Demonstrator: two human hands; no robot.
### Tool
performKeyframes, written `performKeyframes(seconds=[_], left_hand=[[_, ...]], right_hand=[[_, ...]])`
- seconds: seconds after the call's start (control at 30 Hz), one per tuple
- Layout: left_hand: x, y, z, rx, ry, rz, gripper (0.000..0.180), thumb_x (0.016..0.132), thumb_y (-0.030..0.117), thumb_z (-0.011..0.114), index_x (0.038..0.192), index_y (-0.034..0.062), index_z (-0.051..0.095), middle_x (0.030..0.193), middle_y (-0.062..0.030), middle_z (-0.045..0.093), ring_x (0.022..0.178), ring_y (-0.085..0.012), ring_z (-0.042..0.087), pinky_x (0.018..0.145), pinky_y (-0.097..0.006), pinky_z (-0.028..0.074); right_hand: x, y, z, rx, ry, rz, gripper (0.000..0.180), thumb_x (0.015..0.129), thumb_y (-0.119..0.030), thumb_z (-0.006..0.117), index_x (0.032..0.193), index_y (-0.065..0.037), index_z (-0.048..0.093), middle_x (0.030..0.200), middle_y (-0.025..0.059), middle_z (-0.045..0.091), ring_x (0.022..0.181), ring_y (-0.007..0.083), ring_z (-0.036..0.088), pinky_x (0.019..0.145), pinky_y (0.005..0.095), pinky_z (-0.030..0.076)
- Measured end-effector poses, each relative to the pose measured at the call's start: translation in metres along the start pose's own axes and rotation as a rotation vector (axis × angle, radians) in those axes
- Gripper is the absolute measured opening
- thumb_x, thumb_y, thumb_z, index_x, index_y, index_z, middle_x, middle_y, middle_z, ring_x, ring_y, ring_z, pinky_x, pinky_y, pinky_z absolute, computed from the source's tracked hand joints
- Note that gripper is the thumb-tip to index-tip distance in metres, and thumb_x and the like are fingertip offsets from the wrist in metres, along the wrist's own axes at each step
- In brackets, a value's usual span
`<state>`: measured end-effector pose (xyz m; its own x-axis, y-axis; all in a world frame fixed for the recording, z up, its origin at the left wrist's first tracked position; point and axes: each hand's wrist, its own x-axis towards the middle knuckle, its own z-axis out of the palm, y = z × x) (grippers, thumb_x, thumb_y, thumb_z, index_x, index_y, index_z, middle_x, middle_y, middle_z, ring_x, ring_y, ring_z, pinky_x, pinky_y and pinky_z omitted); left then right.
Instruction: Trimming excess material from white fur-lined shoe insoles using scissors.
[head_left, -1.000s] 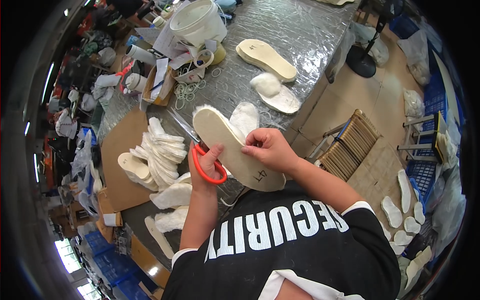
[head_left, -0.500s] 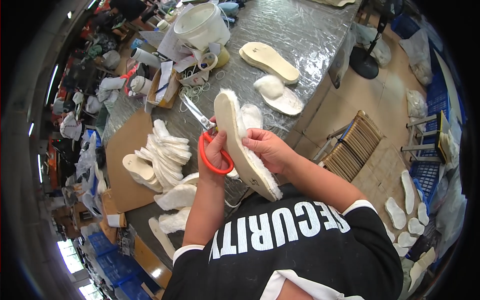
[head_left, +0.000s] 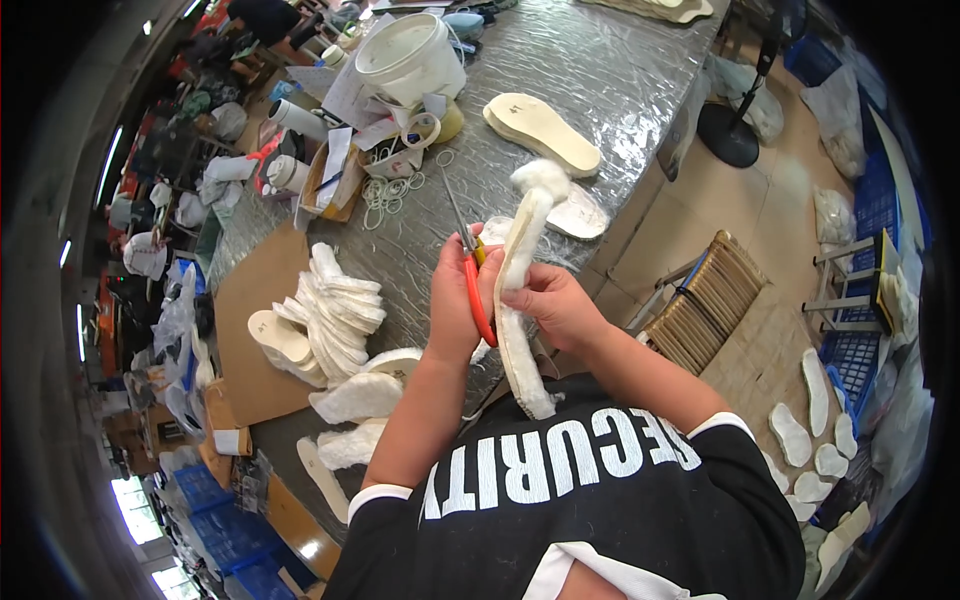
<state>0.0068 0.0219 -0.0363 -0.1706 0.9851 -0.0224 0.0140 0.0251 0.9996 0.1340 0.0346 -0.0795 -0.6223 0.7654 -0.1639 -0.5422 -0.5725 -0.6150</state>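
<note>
Our left hand (head_left: pixel 455 300) grips red-handled scissors (head_left: pixel 468 262); our right hand (head_left: pixel 555 305) holds a fleecy insole (head_left: pixel 520 275) edge-up over the table (head_left: pixel 610 80).

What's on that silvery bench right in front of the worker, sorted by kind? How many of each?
Scissors, red-handled, in the left hand: 1
Fleece insole in the right hand: 1
Tan insole pairs lying flat: 1
White buckets: 1
Stacks of fleece insoles on cardboard: 1
Total: 5
Rubber bands and clutter by the bucket are too small to count.
</note>
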Motion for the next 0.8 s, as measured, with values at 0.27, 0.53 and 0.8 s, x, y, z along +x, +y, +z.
performKeyframes(seconds=[0.27,0.53,0.8], left_hand=[[-0.014,0.034,-0.013,0.218,0.117,0.047,0.039,0.088,0.012,0.057,0.12,-0.0031,0.04,0.085,-0.0079,0.061,0.073,-0.0092,0.057,0.068,-0.024,0.049],[-0.066,0.068,-0.021,1.102,-0.111,0.204,0.044,0.079,0.007,0.064,0.117,-0.002,0.045,0.089,-0.017,0.059,0.077,-0.0306,0.059,0.068,-0.038,0.047],[-0.057,0.066,-0.023,1.399,-0.187,0.444,0.049,0.074,0.007,0.055,0.121,-0.0064,0.049,0.081,-0.0123,0.051,0.081,-0.0265,0.05,0.065,-0.033,0.046]], right_hand=[[-0.008,-0.022,-0.003,0.014,0.048,-0.27,0.018,0.074,0.005,0.067,0.082,-0.003,0.053,0.088,0.0059,0.061,0.083,0.0147,0.06,0.073,0.0287,0.05],[-0.029,-0.031,-0.031,0.214,0.279,-0.155,0.04,0.077,0.008,0.058,0.115,0.0,0.047,0.106,0.0147,0.057,0.102,0.028,0.055,0.093,0.0428,0.043],[-0.037,-0.033,-0.021,0.136,0.136,-0.256,0.034,0.078,0.002,0.06,0.111,-0.001,0.051,0.111,0.0167,0.057,0.107,0.0332,0.053,0.096,0.0493,0.039]])
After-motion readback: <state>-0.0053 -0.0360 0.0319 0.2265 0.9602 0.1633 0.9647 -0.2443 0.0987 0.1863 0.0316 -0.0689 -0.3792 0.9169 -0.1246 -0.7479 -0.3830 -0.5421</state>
